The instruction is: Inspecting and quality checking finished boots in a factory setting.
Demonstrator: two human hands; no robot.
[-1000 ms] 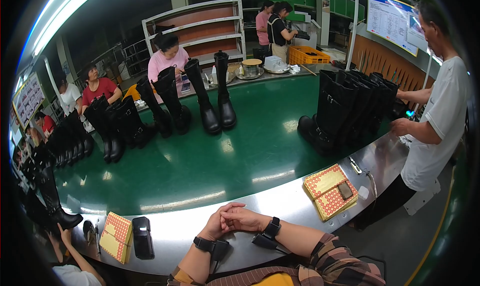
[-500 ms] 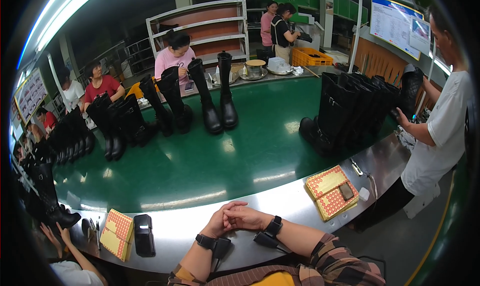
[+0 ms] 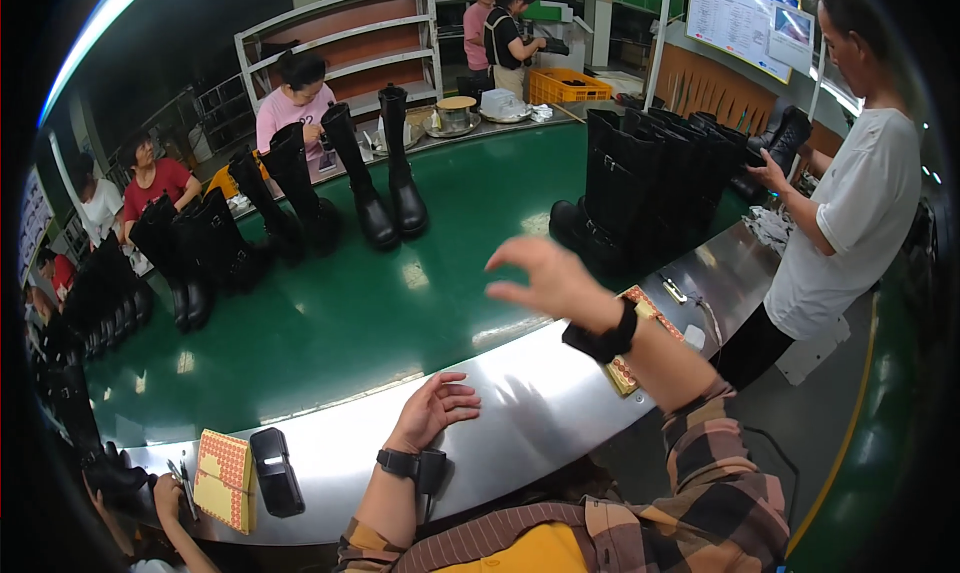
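My left hand point(image 3: 437, 409) hovers over the steel edge of the bench, fingers apart and loosely bent, holding nothing. Raised above the green belt, my right hand point(image 3: 545, 276) has its thumb and fingers spread in a wide curve with nothing between them. Beyond it stands a group of tall black boots point(image 3: 607, 193) with buckled straps, not touched by my fingers. Farther off to the left, a pair of tall black boots point(image 3: 372, 188) stands upright on the green belt point(image 3: 400, 313). My right forearm partly covers a stack of red-dotted yellow cards point(image 3: 622, 375).
Another card stack point(image 3: 225, 481) and a black phone point(image 3: 277, 471) lie at the left on the steel edge point(image 3: 520, 413). A cutter point(image 3: 672, 290) lies at the right. A co-worker in white point(image 3: 850, 203) holds a boot; more people line the far side.
My clasped hands have come apart. The right one has risen forward over the belt, while the left stays near the steel edge. The view has shifted, and the co-worker's boot has tilted.
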